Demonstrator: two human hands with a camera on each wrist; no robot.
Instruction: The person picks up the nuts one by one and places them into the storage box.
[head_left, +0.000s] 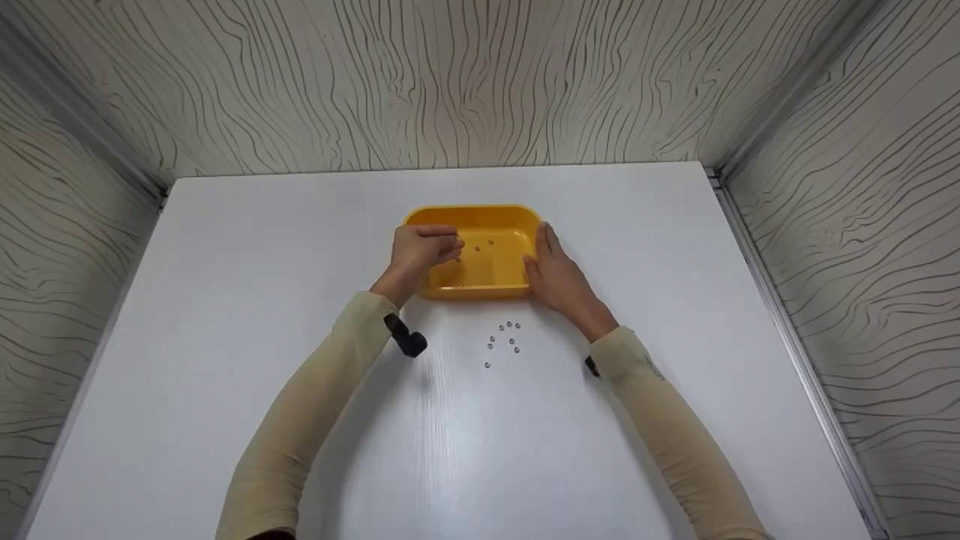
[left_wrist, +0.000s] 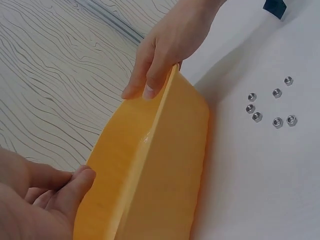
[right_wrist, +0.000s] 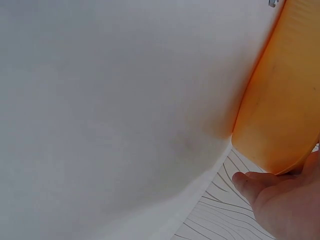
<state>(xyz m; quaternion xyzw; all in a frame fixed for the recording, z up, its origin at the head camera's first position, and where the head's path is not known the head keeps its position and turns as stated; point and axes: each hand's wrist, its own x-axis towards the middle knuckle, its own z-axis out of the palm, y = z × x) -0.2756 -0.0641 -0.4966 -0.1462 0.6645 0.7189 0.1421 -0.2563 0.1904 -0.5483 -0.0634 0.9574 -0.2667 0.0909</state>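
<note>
A yellow plastic bin (head_left: 484, 292) stands on the white table, with several small metal nuts (head_left: 477, 248) inside it. My right hand (head_left: 559, 277) grips the bin's right end, thumb over the rim and fingers along the outside. Over the bin's left part hovers my left hand (head_left: 424, 251). In the left wrist view the thumb and fingertips of that left hand (left_wrist: 55, 195) come together at the near rim; whether a nut is between them is hidden. Several more hex nuts (left_wrist: 277, 93) lie loose on the table in front of the bin.
The white table (head_left: 247, 322) meets patterned wall panels (head_left: 450, 82) at the back and sides, with metal rails (head_left: 795, 322) along the side edges. A black wrist camera (head_left: 409, 341) juts from the left sleeve.
</note>
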